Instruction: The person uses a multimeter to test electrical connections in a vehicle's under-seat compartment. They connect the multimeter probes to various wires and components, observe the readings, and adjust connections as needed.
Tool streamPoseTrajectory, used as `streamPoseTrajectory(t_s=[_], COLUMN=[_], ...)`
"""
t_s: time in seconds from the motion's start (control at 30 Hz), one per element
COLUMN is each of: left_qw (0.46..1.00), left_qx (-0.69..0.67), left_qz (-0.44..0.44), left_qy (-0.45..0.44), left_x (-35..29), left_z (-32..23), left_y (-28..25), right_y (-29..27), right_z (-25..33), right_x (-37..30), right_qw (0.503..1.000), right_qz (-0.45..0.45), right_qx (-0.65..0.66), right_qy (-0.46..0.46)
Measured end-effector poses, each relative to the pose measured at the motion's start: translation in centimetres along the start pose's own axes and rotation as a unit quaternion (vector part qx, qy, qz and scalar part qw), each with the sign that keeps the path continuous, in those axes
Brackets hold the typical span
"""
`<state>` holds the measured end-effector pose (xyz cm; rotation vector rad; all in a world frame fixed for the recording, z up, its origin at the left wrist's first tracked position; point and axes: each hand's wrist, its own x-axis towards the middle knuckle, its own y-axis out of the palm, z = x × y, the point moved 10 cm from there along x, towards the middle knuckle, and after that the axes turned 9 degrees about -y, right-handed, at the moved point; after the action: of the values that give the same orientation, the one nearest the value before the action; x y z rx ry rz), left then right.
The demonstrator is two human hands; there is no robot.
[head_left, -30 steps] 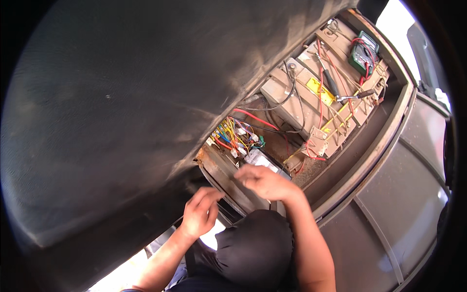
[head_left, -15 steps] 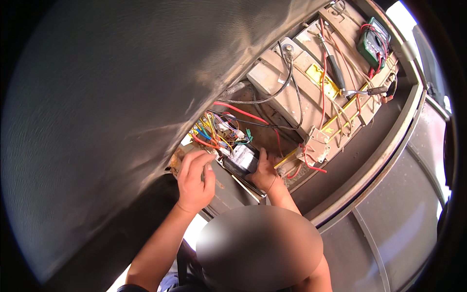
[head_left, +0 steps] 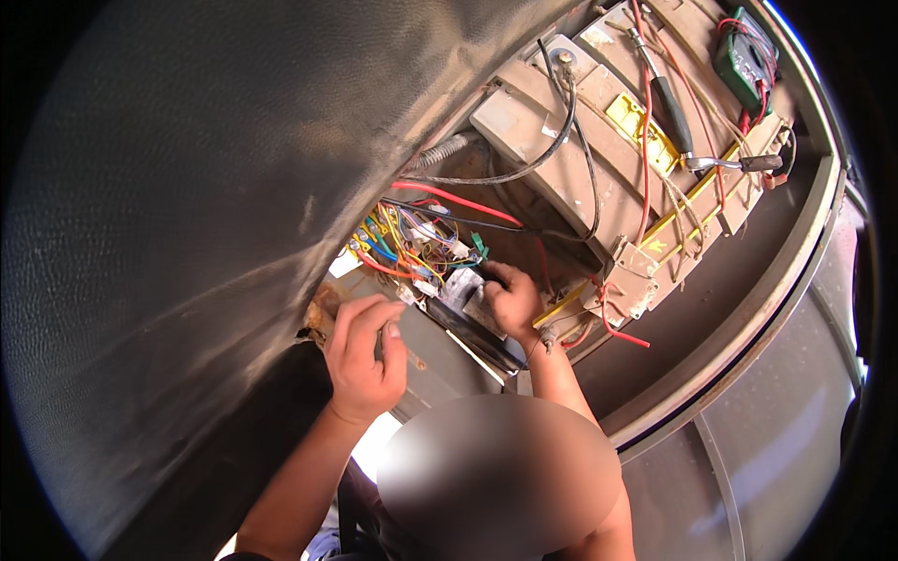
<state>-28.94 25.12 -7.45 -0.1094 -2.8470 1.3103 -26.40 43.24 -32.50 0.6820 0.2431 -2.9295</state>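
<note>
While right grip (head_left: 514, 297) curls, box (head_left: 462, 286) lies left.

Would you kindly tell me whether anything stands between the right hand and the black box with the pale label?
Nothing visible does: the right hand is at the right side of the black box, while the coloured wires lie toward its upper left.

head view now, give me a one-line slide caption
Left hand near coloured wires, right hand at a black box, with dusty batteries and a green multimeter beyond.
</note>
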Motion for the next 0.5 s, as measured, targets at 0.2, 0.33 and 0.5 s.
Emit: streamPoseTrajectory(t_s=[0.2,0.33,0.5], left_qw=[1.000,1.000,1.000], left_qx=[-0.004,-0.008,-0.008], left_qz=[0.003,0.001,-0.005], left_qy=[-0.004,-0.002,0.001], left_x=[-0.03,0.02,0.03], left_z=[0.04,-0.18,-0.20], left_y=[0.33,0.18,0.17], right_y=[0.55,0.55,0.28], right_z=[-0.48,-0.60,-0.40], right_x=[0.07,0.07,-0.13], right_qw=[1.000,1.000,0.999], right_qz=[0.026,0.013,-0.010], right_qx=[0.016,0.019,-0.009], right_qy=[0.006,-0.012,-0.035])
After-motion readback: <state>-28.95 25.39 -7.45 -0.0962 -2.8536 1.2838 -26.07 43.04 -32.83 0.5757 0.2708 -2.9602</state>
